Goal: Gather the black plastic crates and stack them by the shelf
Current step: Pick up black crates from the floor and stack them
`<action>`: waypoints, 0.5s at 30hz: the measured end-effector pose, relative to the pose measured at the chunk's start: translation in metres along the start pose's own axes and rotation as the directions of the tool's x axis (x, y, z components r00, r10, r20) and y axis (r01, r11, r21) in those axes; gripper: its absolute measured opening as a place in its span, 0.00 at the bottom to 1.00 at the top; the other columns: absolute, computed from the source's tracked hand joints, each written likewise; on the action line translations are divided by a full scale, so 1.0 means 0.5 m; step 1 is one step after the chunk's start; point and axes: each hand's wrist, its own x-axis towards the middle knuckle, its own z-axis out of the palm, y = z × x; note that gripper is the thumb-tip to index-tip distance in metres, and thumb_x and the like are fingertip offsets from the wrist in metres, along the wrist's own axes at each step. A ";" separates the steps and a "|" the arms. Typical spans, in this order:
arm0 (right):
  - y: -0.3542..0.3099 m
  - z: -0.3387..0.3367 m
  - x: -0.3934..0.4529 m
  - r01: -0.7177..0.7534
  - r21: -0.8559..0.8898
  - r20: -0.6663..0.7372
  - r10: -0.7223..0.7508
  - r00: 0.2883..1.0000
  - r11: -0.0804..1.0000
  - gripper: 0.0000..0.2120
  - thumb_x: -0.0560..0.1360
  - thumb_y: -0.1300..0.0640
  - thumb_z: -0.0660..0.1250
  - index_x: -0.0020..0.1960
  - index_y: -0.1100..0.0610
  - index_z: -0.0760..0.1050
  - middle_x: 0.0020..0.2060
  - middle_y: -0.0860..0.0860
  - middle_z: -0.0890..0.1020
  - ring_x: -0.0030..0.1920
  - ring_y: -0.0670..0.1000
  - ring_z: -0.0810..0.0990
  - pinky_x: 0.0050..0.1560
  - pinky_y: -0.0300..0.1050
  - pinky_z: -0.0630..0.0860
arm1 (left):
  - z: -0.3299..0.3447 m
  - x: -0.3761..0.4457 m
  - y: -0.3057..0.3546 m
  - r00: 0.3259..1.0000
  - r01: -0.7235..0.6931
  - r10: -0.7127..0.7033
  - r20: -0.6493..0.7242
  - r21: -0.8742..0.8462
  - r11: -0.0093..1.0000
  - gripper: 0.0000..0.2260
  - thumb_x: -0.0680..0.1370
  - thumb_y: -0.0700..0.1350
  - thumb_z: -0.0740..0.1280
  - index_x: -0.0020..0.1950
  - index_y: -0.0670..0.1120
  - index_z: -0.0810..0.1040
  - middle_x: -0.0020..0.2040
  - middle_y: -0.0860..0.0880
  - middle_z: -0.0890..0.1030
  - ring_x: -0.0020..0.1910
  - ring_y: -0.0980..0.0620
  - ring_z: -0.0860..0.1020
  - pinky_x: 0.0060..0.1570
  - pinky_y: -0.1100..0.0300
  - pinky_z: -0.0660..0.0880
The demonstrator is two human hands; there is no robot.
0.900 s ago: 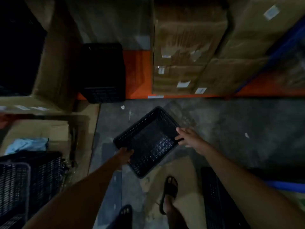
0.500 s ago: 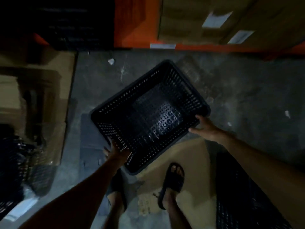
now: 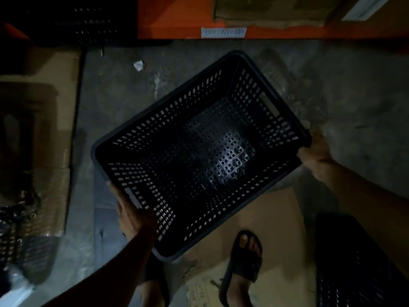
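Note:
A black perforated plastic crate (image 3: 199,151) fills the middle of the view, open side up and turned diagonally above the concrete floor. My left hand (image 3: 132,213) grips its near-left short end at the handle slot. My right hand (image 3: 314,149) holds its far-right corner rim. Another black crate (image 3: 358,262) lies at the lower right, partly behind my right forearm. A dark stack of black crates (image 3: 88,21) stands at the top left beside the orange shelf beam (image 3: 177,16).
Flattened cardboard (image 3: 261,218) lies on the floor under my sandalled feet (image 3: 243,262). Cardboard boxes (image 3: 37,129) and dark crate-like shapes line the left side. Boxes sit on the shelf at the top right. A scrap of paper (image 3: 138,65) lies on the floor.
The view has tilted down and closed in on the floor. The crate looks larger and nearer, still held at both ends, with the shelf beam nearer the top edge.

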 end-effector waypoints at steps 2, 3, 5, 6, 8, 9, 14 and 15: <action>-0.010 -0.019 -0.011 0.027 0.152 -0.040 -0.022 0.999 0.988 0.16 0.72 0.69 0.62 0.56 0.55 0.72 0.51 0.56 0.75 0.53 0.57 0.76 0.53 0.52 0.73 | -0.011 0.038 0.037 1.000 -0.017 0.017 -0.008 0.010 1.000 0.44 0.74 0.40 0.64 0.79 0.57 0.38 0.71 0.39 0.72 0.66 0.32 0.72 0.65 0.40 0.67; -0.010 -0.025 -0.016 0.031 0.224 -0.057 -0.019 0.998 0.974 0.16 0.72 0.71 0.61 0.52 0.52 0.71 0.50 0.55 0.74 0.52 0.56 0.74 0.50 0.52 0.73 | -0.014 0.062 0.059 0.998 -0.054 0.054 -0.013 0.013 0.998 0.43 0.74 0.38 0.64 0.80 0.55 0.41 0.70 0.39 0.74 0.66 0.33 0.73 0.65 0.42 0.68; -0.013 -0.045 -0.024 0.002 0.363 -0.085 0.031 0.996 0.932 0.14 0.72 0.71 0.62 0.50 0.54 0.69 0.48 0.57 0.73 0.49 0.56 0.74 0.43 0.53 0.73 | -0.017 0.113 0.126 0.983 -0.181 0.181 -0.012 -0.002 0.983 0.38 0.74 0.37 0.64 0.80 0.51 0.50 0.68 0.41 0.76 0.63 0.35 0.76 0.61 0.43 0.71; -0.009 -0.049 -0.027 -0.027 0.410 -0.097 0.073 0.993 0.912 0.13 0.72 0.71 0.61 0.52 0.58 0.69 0.47 0.59 0.74 0.48 0.56 0.74 0.42 0.55 0.74 | -0.018 0.137 0.158 0.969 -0.248 0.248 -0.001 -0.013 0.969 0.36 0.73 0.38 0.64 0.79 0.49 0.55 0.66 0.41 0.78 0.61 0.35 0.77 0.58 0.44 0.73; 0.002 -0.060 -0.023 -0.093 0.469 -0.126 0.171 0.977 0.878 0.16 0.72 0.71 0.61 0.59 0.63 0.68 0.52 0.65 0.75 0.51 0.59 0.76 0.47 0.60 0.77 | -0.013 0.181 0.226 0.928 -0.366 0.367 0.064 -0.032 0.930 0.34 0.72 0.39 0.66 0.77 0.48 0.59 0.63 0.42 0.79 0.59 0.37 0.79 0.54 0.43 0.76; 0.008 -0.062 -0.022 -0.133 0.493 -0.122 0.220 0.968 0.860 0.18 0.73 0.71 0.61 0.61 0.62 0.67 0.57 0.65 0.75 0.54 0.62 0.77 0.50 0.63 0.78 | -0.008 0.199 0.256 0.906 -0.405 0.409 0.109 -0.055 0.912 0.34 0.73 0.39 0.67 0.77 0.47 0.59 0.64 0.42 0.79 0.60 0.37 0.79 0.55 0.43 0.76; 0.047 -0.071 -0.007 -0.208 0.570 -0.086 0.310 0.947 0.795 0.22 0.72 0.75 0.60 0.63 0.61 0.66 0.57 0.60 0.73 0.57 0.62 0.76 0.51 0.68 0.77 | 0.029 0.255 0.357 0.832 -0.448 0.493 0.256 -0.215 0.868 0.33 0.76 0.39 0.66 0.79 0.51 0.57 0.70 0.44 0.75 0.65 0.41 0.75 0.61 0.55 0.73; 0.057 -0.071 -0.003 -0.229 0.569 -0.057 0.315 0.947 0.790 0.23 0.72 0.75 0.61 0.65 0.61 0.66 0.58 0.60 0.73 0.57 0.61 0.76 0.52 0.68 0.77 | 0.040 0.259 0.366 0.828 -0.458 0.496 0.260 -0.197 0.867 0.35 0.75 0.36 0.67 0.79 0.52 0.56 0.69 0.45 0.75 0.64 0.41 0.76 0.59 0.57 0.72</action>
